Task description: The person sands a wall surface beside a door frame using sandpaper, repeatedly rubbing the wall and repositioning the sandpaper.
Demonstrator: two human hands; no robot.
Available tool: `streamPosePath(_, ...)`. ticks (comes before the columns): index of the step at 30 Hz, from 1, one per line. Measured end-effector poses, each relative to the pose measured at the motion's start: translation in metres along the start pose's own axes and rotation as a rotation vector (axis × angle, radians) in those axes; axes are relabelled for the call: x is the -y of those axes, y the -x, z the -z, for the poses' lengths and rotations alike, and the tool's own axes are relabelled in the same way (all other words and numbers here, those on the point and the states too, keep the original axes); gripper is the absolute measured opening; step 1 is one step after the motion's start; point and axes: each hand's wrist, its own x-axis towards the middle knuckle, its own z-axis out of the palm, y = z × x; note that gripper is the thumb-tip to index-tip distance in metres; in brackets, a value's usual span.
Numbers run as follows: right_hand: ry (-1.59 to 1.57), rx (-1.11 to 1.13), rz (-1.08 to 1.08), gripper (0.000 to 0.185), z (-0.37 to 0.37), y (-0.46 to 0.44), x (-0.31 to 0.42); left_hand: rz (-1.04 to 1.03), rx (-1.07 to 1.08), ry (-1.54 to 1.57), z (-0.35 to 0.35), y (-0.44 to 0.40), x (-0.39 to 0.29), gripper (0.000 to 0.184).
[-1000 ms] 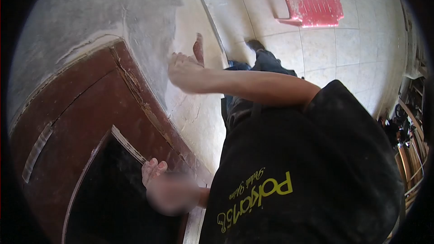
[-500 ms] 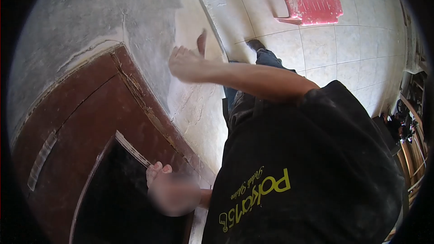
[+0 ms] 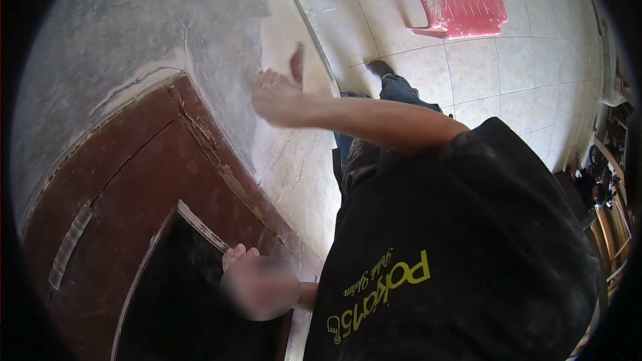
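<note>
My right hand (image 3: 277, 99) is closed against the pale, plastered wall (image 3: 294, 154). From its far side sticks out a small curved brown sheet (image 3: 296, 61), whose kind I cannot make out. Lower down, my left hand (image 3: 242, 254) has its fingertips curled over the chipped edge (image 3: 200, 226) of a dark opening in a brown wooden panel (image 3: 144, 180). A blurred patch hides most of that hand. Dust whitens the visible fingers.
A long pull handle (image 3: 70, 246) is fixed to the panel. Cracked filler runs along the brown frame (image 3: 217, 154). Behind my legs, a red, white-smeared plastic chair (image 3: 461, 0) stands on the tiled floor (image 3: 535, 60). Wooden strips (image 3: 612, 227) lean at the far right.
The view has shifted slightly, so the wall and panel sit a little lower and further right. Both hands keep nearly the same places and the same closed shape.
</note>
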Motion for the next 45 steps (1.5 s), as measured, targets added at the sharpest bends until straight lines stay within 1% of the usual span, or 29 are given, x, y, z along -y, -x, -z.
streamPosePath(3, 0.339, -0.155, 0.150, 0.049, -0.029, 0.006, 0.007, 0.003, 0.008, -0.002, 0.000, -0.001, -0.001, 0.027)
streamPosePath(5, 0.108, -0.098, 0.072, 0.053, -0.030, -0.010, -0.006, 0.012, 0.006, -0.014, -0.001, -0.002, -0.003, 0.027)
streamPosePath(7, -0.056, -0.062, -0.067, 0.054, -0.005, -0.004, -0.007, 0.013, 0.002, -0.012, -0.001, -0.003, -0.003, 0.028)
streamPosePath(8, 0.025, -0.071, 0.039, 0.051, -0.008, 0.001, -0.001, 0.017, -0.002, -0.005, -0.001, -0.002, -0.002, 0.028)
streamPosePath(11, 0.318, -0.263, 0.148, 0.043, -0.050, -0.008, -0.003, 0.026, 0.012, -0.020, 0.000, -0.001, -0.003, 0.028)
streamPosePath(12, 0.226, -0.164, 0.081, 0.044, -0.036, -0.011, -0.008, 0.021, 0.005, -0.034, -0.001, -0.002, -0.003, 0.029)
streamPosePath(14, 0.082, -0.094, 0.046, 0.045, -0.010, -0.005, -0.007, 0.034, -0.012, -0.029, -0.001, -0.002, -0.005, 0.029)
streamPosePath(16, -0.002, -0.041, 0.004, 0.047, -0.011, -0.002, 0.001, 0.032, -0.006, -0.025, -0.004, -0.002, -0.004, 0.029)
streamPosePath(17, 0.139, -0.108, 0.042, 0.047, -0.032, -0.007, -0.001, 0.026, 0.016, -0.032, -0.002, -0.002, -0.003, 0.029)
streamPosePath(18, 0.282, -0.176, 0.086, 0.048, -0.037, -0.004, 0.002, 0.020, 0.034, -0.044, 0.001, -0.002, -0.002, 0.029)
streamPosePath(20, 0.245, -0.088, 0.083, 0.050, -0.037, -0.005, -0.009, 0.012, 0.027, -0.040, 0.000, -0.002, -0.002, 0.029)
streamPosePath(23, -0.139, -0.046, -0.137, 0.053, -0.031, -0.009, -0.013, 0.012, 0.011, -0.030, 0.000, -0.001, -0.003, 0.029)
streamPosePath(24, 0.035, -0.006, -0.028, 0.056, -0.023, 0.004, -0.002, 0.025, 0.010, -0.025, 0.000, 0.000, -0.002, 0.029)
streamPosePath(27, 0.146, -0.051, 0.140, 0.059, -0.035, 0.019, 0.010, 0.008, 0.017, -0.012, 0.000, -0.002, -0.001, 0.028)
streamPosePath(28, 0.216, -0.022, 0.066, 0.059, -0.022, 0.020, 0.013, 0.006, 0.020, -0.024, -0.001, -0.002, -0.001, 0.028)
streamPosePath(31, -0.116, -0.264, -0.063, 0.060, -0.048, 0.007, 0.002, 0.003, 0.036, -0.048, 0.001, -0.002, -0.003, 0.028)
streamPosePath(32, -0.082, -0.255, -0.046, 0.060, -0.050, 0.007, 0.001, 0.001, 0.036, -0.044, 0.001, -0.001, -0.003, 0.028)
streamPosePath(35, -0.020, 0.085, -0.014, 0.059, -0.009, 0.023, 0.021, -0.002, 0.004, -0.050, -0.005, -0.004, -0.002, 0.028)
streamPosePath(36, -0.001, -0.024, 0.047, 0.058, -0.013, 0.020, 0.011, 0.003, -0.001, -0.052, -0.003, -0.003, -0.005, 0.028)
streamPosePath(39, -0.143, -0.083, -0.107, 0.056, -0.016, -0.005, -0.009, -0.003, -0.007, -0.039, -0.004, -0.004, -0.006, 0.026)
streamPosePath(40, -0.193, 0.071, -0.002, 0.055, 0.006, 0.006, -0.004, -0.011, -0.006, -0.038, -0.005, -0.004, -0.004, 0.026)
streamPosePath(43, 0.160, -0.036, 0.095, 0.054, 0.005, 0.033, 0.022, -0.004, 0.028, -0.041, -0.001, -0.003, -0.003, 0.026)
streamPosePath(44, 0.218, -0.090, 0.147, 0.055, -0.030, 0.008, 0.009, 0.001, 0.028, -0.050, -0.003, -0.003, -0.004, 0.026)
streamPosePath(45, 0.103, -0.149, 0.048, 0.056, -0.037, -0.003, 0.000, 0.003, 0.036, -0.064, -0.002, -0.003, -0.005, 0.026)
